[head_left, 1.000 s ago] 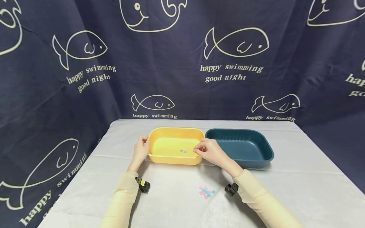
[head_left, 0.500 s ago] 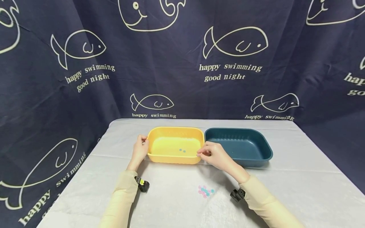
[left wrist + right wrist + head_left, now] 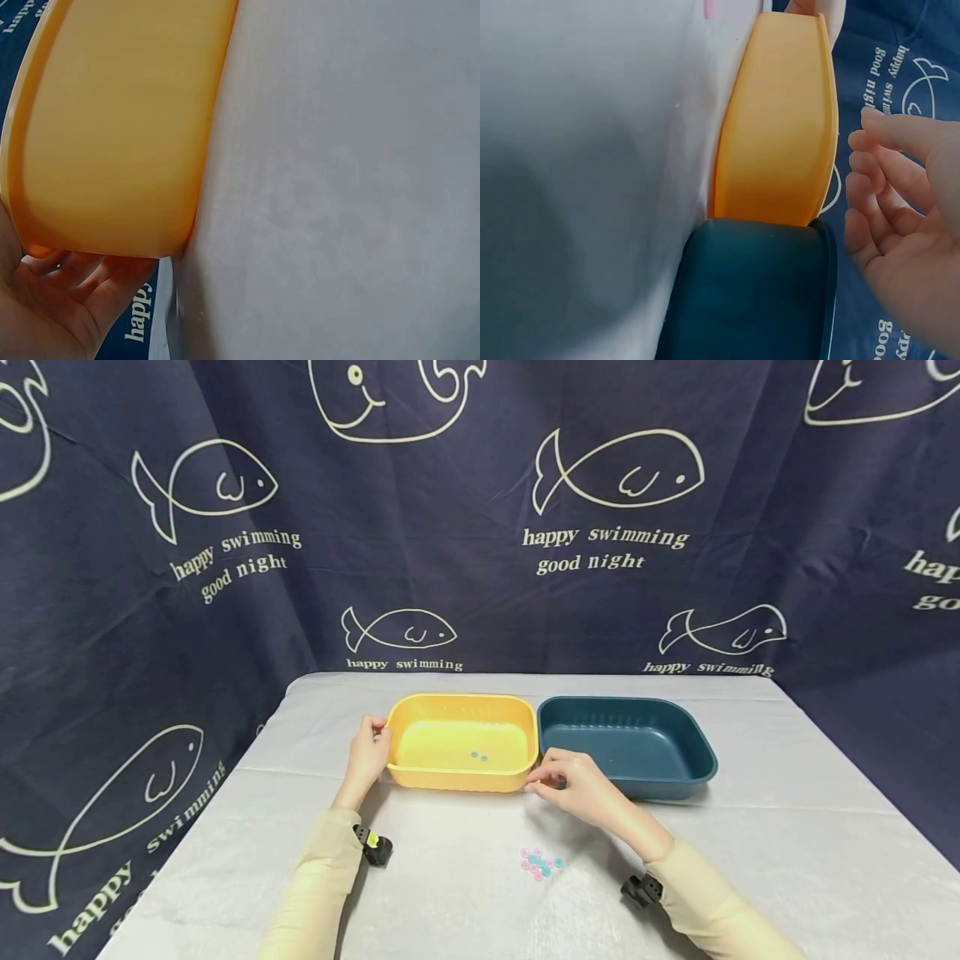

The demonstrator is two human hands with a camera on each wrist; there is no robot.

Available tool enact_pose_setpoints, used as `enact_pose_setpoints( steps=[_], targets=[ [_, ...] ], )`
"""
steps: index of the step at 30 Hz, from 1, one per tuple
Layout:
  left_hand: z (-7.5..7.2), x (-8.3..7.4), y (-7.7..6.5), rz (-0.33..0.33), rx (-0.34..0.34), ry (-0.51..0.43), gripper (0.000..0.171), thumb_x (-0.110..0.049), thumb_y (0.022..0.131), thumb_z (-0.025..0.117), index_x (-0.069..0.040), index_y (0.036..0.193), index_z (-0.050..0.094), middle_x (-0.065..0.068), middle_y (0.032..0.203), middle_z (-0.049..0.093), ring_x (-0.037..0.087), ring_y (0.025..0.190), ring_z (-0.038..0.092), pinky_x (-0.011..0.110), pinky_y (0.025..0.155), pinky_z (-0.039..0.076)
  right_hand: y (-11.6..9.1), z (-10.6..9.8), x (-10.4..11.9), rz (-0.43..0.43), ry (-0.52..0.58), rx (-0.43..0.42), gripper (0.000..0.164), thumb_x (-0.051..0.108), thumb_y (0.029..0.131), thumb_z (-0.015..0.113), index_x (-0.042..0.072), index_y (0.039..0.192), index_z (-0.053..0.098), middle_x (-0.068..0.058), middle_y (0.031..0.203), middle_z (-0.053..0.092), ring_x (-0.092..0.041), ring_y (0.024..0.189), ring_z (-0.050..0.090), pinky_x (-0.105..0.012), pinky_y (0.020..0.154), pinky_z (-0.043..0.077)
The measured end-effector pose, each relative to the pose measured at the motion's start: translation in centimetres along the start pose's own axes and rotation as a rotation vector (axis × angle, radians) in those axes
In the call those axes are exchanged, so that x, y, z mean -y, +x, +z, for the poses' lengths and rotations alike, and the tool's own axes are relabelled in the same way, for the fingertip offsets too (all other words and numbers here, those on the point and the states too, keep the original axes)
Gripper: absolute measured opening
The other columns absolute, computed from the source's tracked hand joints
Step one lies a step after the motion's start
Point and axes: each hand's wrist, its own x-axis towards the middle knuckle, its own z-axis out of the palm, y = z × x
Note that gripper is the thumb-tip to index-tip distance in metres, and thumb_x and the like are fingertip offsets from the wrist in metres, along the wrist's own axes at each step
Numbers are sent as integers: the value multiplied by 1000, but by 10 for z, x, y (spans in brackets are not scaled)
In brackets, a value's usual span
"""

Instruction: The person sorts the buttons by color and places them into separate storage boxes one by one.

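My left hand [image 3: 369, 752] grips the left end of a yellow plastic bin [image 3: 457, 779]. The left wrist view shows its thumb by the rim and its fingers against the end wall of the bin [image 3: 120, 127]. Two small blue button-like discs [image 3: 484, 758] lie on the bin's floor. My right hand [image 3: 581, 781] hovers just off the bin's front right corner, in front of the dark teal bin [image 3: 667, 790]. Seen from the right wrist, that hand [image 3: 907, 202] has loosely bent fingers, thumb near the index fingertip, and nothing between them.
A small pile of pink and blue button-like discs [image 3: 538, 863] lies on the pale tablecloth [image 3: 450, 877], nearer to me than the bins. Both bins stand side by side, ends together. Behind the table hangs a dark blue fish-print curtain [image 3: 480, 568].
My right hand has drawn back from over the yellow bin's right side, coming toward me and rightward past its rim. The left hand has stayed on the bin, and both blue discs still lie inside.
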Motion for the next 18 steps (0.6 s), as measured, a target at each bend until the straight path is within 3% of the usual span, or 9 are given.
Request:
enact_pose_setpoints(
  steps=[7,18],
  targets=[
    [0,0,1,1,-3,-3,22,-10,96,39,3,113,45,29,121,54,43,115,51,52,95,44,-10,-2,0,33,4,54,9,13,81,72,9,88,75,12,71,52,-10,63,49,-16,55,40],
    [-1,-1,0,-7,7,-16,24,-11,96,39,3,114,45,28,121,54,41,116,51,51,95,44,-25,-1,1,37,29,92,10,12,80,73,6,87,74,10,72,54,-1,65,50,-24,56,49]
  ],
)
